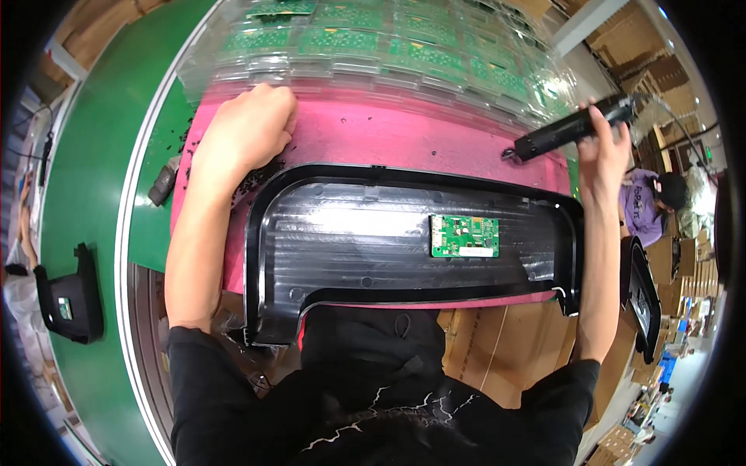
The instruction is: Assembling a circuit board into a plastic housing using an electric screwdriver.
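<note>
A black plastic housing (342, 268) lies in front of me on a pink mat (373, 128), its hollow inside facing up. Inside it, right of the middle, sits a green circuit board (465, 235) with a white label strip. My right hand (603, 151) grips a black electric screwdriver (563, 133), its tip pointing left above the mat. Beyond the housing's far left corner, my left hand (256, 128) is closed with fingers curled down; what they hold is hidden. Small black screws (252, 180) are scattered beside that hand.
Stacked clear plastic trays (342, 46) with green circuit boards stand behind the mat. A green conveyor (85, 194) runs along the left and carries another black housing (74, 299) with a board. At right are another black housing (641, 299) and a person in purple (645, 206).
</note>
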A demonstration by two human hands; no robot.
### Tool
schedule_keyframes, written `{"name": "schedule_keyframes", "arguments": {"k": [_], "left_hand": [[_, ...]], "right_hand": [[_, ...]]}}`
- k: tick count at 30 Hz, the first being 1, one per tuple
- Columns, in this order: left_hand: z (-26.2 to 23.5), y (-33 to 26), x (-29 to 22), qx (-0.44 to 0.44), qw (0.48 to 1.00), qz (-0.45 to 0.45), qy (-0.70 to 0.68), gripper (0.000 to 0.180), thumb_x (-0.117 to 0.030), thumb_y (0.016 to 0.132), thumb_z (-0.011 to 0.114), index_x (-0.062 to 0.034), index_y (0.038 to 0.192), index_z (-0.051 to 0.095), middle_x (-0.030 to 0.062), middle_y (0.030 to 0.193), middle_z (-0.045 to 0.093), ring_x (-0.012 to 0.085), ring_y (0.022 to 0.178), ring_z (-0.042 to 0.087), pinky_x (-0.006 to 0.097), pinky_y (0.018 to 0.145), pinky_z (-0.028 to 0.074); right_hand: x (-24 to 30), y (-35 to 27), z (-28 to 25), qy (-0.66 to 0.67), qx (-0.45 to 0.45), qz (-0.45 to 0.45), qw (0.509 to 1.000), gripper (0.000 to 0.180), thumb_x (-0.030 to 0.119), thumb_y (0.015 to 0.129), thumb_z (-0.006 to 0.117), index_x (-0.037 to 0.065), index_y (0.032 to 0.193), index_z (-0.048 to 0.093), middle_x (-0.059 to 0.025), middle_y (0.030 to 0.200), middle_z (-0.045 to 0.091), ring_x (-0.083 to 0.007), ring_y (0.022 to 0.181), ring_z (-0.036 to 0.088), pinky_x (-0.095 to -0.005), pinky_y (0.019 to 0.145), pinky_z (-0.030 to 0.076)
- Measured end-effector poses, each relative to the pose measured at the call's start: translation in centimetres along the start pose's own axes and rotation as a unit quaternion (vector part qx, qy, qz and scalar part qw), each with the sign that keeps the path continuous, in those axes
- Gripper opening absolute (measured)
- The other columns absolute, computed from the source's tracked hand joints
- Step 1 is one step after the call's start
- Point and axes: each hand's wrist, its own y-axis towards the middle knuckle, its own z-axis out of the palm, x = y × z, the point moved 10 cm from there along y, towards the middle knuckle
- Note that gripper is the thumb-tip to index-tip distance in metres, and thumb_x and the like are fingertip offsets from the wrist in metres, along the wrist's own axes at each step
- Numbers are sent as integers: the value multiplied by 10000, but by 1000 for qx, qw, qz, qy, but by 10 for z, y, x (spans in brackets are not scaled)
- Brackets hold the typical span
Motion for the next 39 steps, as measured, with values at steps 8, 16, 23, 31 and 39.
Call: {"name": "schedule_keyframes", "arguments": {"k": [8, 16, 23, 31, 39], "left_hand": [[-2, 7, -7, 12, 999, -9, -31, 134, -95, 795, 598, 39, 780, 599, 192, 750, 637, 356, 734, 626, 432, 676, 482], [-32, -11, -72, -65, 944, 196, -259, 179, -147, 880, 653, 30, 871, 631, 90, 779, 633, 181, 661, 575, 295, 565, 433], [-28, -33, -108, -42, 921, 253, -293, 119, -78, 767, 744, 11, 800, 674, 104, 793, 670, 262, 752, 657, 355, 683, 528], [-35, -40, -121, -54, 885, 321, -333, 145, -27, 761, 727, 35, 865, 648, 134, 828, 663, 310, 794, 650, 368, 697, 522], [-33, -43, -125, -47, 897, 328, -293, 169, -18, 750, 737, 39, 853, 615, 135, 842, 653, 302, 788, 640, 377, 699, 518]], "right_hand": [[-7, -41, 106, 179, 153, 71, 969, 326, 145, 906, 646, 9, 1154, 485, -77, 860, 567, -171, 803, 563, -326, 766, 476], [-27, -84, 154, 167, 141, 124, 968, 298, 79, 883, 654, 29, 1127, 490, -45, 728, 515, -176, 700, 534, -316, 706, 459], [48, -101, 145, 384, 149, 47, 910, 246, 340, 955, 499, 123, 1064, 539, 22, 667, 450, -138, 644, 460, -395, 776, 431], [83, -130, 156, 433, 204, 3, 878, 307, 337, 950, 525, 76, 1107, 489, 43, 667, 427, -78, 622, 397, -273, 683, 374], [92, -137, 154, 413, 221, -28, 883, 335, 364, 943, 517, 87, 1129, 482, 36, 671, 448, -91, 621, 427, -284, 647, 369]]}}
